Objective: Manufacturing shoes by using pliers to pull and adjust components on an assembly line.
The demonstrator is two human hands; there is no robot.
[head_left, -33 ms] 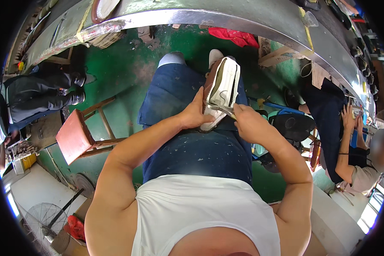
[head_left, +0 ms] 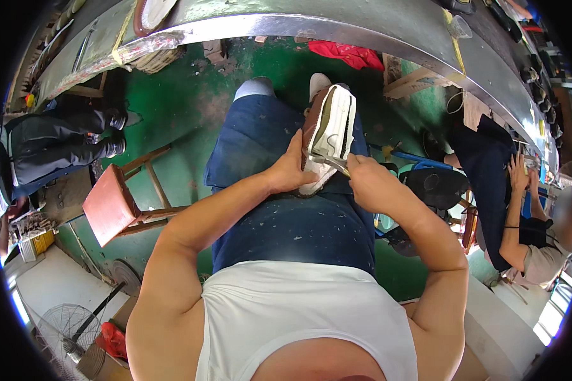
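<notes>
A brown shoe (head_left: 334,119) lies across my thighs with its pale underside turned up, its toe end pointing away from me. White material runs along its edge and over the bottom, and a curved mark shows in the middle. My left hand (head_left: 287,170) grips the shoe's left side near the close end, thumb over the edge. In my right hand (head_left: 370,180) are metal pincers (head_left: 330,161), the handles wrapped by my fingers. The head of the pincers rests against the shoe's underside beside my left thumb; whether the jaws bite on anything is too small to tell.
A metal-edged workbench (head_left: 286,25) curves across the far side, with another shoe (head_left: 151,14) on it. To my left stands a red-seated stool (head_left: 111,203). Behind it is a fan (head_left: 70,336). A co-worker (head_left: 534,247) sits at right, near a black seat (head_left: 433,188).
</notes>
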